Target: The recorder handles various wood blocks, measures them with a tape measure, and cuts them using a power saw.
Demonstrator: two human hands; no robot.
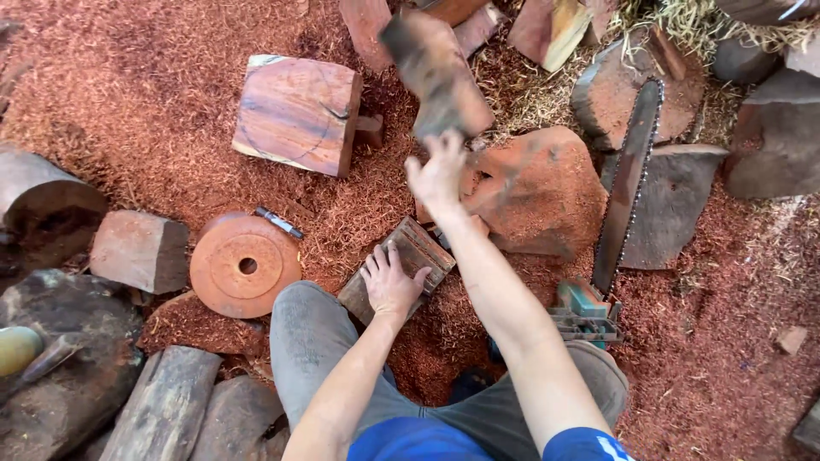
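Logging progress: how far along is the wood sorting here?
Done: a squared red block sits cut on the sawdust, chainsaw laid down. In hand: right hand at a blurred wood chunk; left hand rests on a flat slab. Left: rough logs.

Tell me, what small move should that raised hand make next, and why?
Probably carry the blurred wood offcut clear toward the pile beyond: the right hand is at its lower end, mid-air, while the left hand rests flat on the small wooden slab.

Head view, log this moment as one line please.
left hand: flat on small slab | right hand: at blurred wood chunk, grip unclear | chainsaw: on sawdust, right | disc: left of knee
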